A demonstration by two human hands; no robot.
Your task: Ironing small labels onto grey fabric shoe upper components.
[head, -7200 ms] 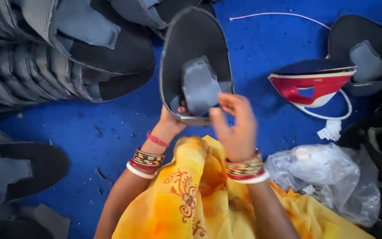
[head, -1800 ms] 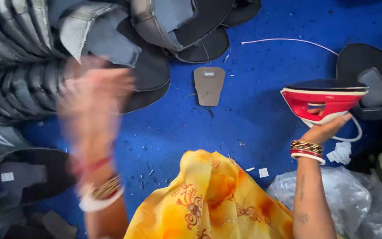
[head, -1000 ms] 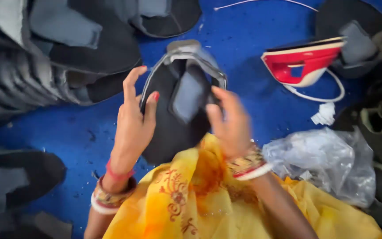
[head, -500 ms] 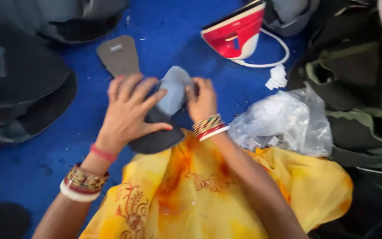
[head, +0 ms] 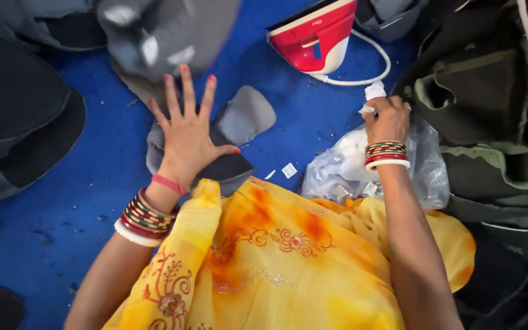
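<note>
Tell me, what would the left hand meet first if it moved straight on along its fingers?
Probably the blurred grey piece just beyond the left hand, though it may lie higher than the fingertips.

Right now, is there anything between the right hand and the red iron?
Nothing visible blocks it. The right hand rests at the top of the clear plastic bag; between it and the red iron lies only the iron's white cord on blue floor.
</note>
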